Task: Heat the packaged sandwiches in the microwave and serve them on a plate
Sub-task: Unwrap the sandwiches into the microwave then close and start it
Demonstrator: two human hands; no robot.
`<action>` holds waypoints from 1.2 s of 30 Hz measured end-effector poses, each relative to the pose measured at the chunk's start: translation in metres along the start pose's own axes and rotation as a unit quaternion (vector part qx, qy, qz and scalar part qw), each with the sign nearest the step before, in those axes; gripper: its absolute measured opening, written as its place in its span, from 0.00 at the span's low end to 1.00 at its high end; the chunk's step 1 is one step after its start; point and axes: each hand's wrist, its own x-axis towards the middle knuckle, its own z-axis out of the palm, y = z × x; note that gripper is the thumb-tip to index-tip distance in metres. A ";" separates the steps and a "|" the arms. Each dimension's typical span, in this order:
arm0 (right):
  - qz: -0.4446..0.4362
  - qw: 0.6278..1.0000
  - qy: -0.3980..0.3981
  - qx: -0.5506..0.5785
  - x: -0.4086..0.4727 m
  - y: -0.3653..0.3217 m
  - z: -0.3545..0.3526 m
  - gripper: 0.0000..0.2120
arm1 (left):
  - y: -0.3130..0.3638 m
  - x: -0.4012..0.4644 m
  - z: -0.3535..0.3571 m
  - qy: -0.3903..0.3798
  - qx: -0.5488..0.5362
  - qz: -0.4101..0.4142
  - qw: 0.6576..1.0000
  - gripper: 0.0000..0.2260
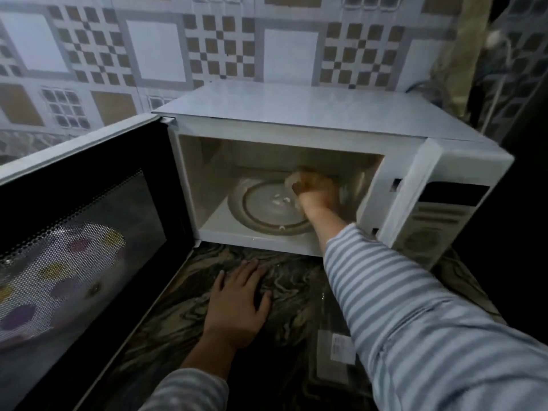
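Note:
A white microwave [326, 114] stands on the dark marbled counter [178, 315] with its door [83, 232] swung open to the left. My right hand [317, 194] reaches deep into the cavity, over the right part of the glass turntable [261, 209]. Its fingers are closed around a blurred, pale wrapped item that looks like a packaged sandwich [296, 180]. My left hand [237, 304] lies flat on the counter in front of the microwave, fingers spread, holding nothing. A clear package with a white label [341, 348] lies on the counter beside my right sleeve.
Through the door's mesh window a white plate with coloured dots [59, 280] shows at the left. A tiled wall runs behind the microwave. The control panel [436, 215] is on the microwave's right side, and a dark area lies to the right of it.

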 end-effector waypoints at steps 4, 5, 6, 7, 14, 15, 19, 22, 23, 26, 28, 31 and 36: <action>0.011 0.999 0.025 -0.026 0.024 0.002 0.019 0.20 | -0.001 0.000 0.001 0.006 -0.013 0.000 1.000 0.31; 0.010 0.999 0.023 -0.031 0.027 0.005 0.024 0.19 | -0.001 0.000 0.000 0.005 -0.015 -0.002 1.000 0.31; 0.007 0.999 0.021 -0.037 0.030 0.007 0.029 0.18 | -0.001 0.000 0.000 0.003 -0.014 -0.004 1.000 0.31; 0.000 0.998 0.022 -0.055 0.032 0.009 0.033 0.18 | -0.001 0.001 -0.001 0.002 -0.010 -0.005 1.000 0.31; 0.000 0.996 0.033 -0.079 0.035 0.010 0.036 0.24 | -0.004 0.002 0.003 0.002 0.002 -0.008 1.000 0.32; 0.005 0.997 0.040 -0.071 0.033 0.010 0.033 0.27 | -0.003 0.001 0.003 0.004 0.001 -0.009 1.000 0.32; 0.014 0.997 0.029 -0.068 0.015 0.016 0.019 0.29 | -0.004 0.002 0.004 0.010 -0.006 -0.008 1.000 0.30; -0.011 0.996 0.000 -0.093 -0.013 0.022 0.002 0.23 | -0.003 0.003 0.003 -0.001 -0.004 -0.005 1.000 0.31; -0.029 0.994 -0.008 -0.107 -0.025 0.022 -0.004 0.22 | -0.004 0.004 0.002 -0.006 -0.005 -0.008 1.000 0.30; -0.075 0.990 -0.043 -0.112 -0.065 0.026 -0.029 0.20 | -0.003 0.002 -0.004 -0.018 -0.021 -0.019 0.999 0.25; -0.092 0.990 -0.064 -0.087 -0.099 0.035 -0.052 0.20 | 0.001 -0.012 -0.009 -0.020 -0.030 -0.007 0.999 0.20; -0.121 0.989 -0.045 -0.076 -0.156 0.056 -0.078 0.20 | 0.013 -0.048 -0.013 -0.030 -0.061 -0.002 0.998 0.18; -0.168 0.980 0.049 -0.097 -0.229 0.106 -0.108 0.15 | 0.034 -0.109 -0.015 -0.021 -0.086 -0.001 0.996 0.19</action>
